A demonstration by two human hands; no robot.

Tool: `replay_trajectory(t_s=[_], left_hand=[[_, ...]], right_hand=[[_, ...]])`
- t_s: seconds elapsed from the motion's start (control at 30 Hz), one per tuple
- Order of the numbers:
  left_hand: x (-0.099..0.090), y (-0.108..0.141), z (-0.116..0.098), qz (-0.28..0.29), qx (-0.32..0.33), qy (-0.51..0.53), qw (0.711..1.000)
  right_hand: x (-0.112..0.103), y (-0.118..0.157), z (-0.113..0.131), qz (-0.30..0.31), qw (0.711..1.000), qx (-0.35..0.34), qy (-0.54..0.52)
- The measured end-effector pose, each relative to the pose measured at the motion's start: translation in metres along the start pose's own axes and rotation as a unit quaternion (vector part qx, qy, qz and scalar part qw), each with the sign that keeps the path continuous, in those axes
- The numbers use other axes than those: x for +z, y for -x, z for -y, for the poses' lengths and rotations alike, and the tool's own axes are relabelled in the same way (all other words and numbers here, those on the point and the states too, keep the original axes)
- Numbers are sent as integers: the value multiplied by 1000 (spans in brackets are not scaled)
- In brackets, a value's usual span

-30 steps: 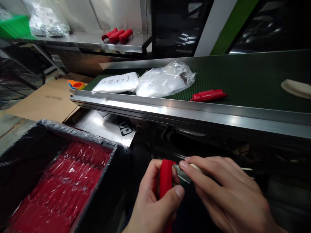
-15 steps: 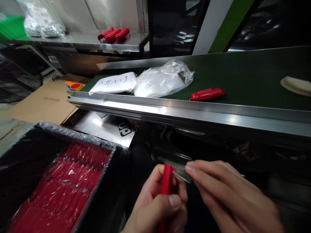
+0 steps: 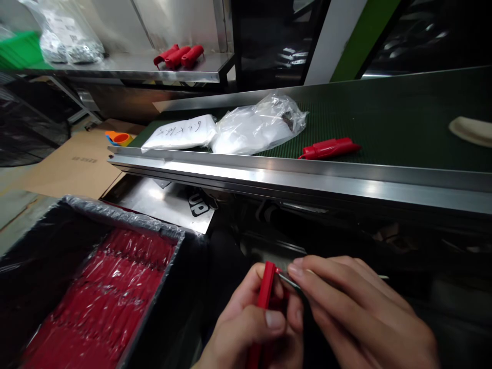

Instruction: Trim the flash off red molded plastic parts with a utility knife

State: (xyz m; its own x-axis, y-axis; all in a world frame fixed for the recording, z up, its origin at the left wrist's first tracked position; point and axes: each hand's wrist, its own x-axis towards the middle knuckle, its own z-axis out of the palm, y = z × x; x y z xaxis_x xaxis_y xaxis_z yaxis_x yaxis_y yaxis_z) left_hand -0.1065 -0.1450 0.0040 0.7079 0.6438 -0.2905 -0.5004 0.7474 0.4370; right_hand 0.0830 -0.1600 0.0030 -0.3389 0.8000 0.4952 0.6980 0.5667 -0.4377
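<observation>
My left hand (image 3: 251, 328) is wrapped round a red plastic part (image 3: 266, 287), held upright with the thumb across its side. My right hand (image 3: 357, 302) pinches a thin metal tool (image 3: 289, 280), whose tip meets a small red bit at the part's upper edge. The lower end of the red part is hidden by my left fingers. Beyond my hands, another red part (image 3: 329, 148) lies on the green conveyor belt (image 3: 388, 123).
Left of my hands stands a lined box (image 3: 180, 251) of wrapped red parts (image 3: 111, 292). Plastic bags (image 3: 257, 125) lie on the belt behind its metal rail (image 3: 307, 176). Red parts (image 3: 180, 56) sit on the back shelf (image 3: 134, 74). Orange tape (image 3: 120, 138) rests on cardboard (image 3: 77, 159).
My right hand has come slightly closer to my left, and the tool's tip now meets the red part's edge. The left hand has shifted a little to the right with the part.
</observation>
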Motion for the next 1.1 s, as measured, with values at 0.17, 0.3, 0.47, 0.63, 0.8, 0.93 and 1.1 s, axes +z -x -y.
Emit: replay_trajectory(t_s=[0.17,0.3,0.47,0.63,0.8,0.93,1.1], left_hand=[[0,1,2,31,4,15,999],[0,2,-1,33,-5,44,998],[4,4,0,16,1,70,997],[8,5,4,22,5,116,993],[9,6,3,13,-18,100,995],[5,5,2,37,-23,112,993],[2,0,8,53,-23,126,990]], right_hand=[[0,-1,-3,-50,996,71,-3],[-3,-1,0,-4,998,30,-53],[-3,0,2,7,999,8,-48],[-4,1,0,14,999,-7,-35],[-4,1,0,26,999,-11,-23],[-4,3,0,18,1000,-13,-8],[-3,7,1,12,1000,-1,-2]])
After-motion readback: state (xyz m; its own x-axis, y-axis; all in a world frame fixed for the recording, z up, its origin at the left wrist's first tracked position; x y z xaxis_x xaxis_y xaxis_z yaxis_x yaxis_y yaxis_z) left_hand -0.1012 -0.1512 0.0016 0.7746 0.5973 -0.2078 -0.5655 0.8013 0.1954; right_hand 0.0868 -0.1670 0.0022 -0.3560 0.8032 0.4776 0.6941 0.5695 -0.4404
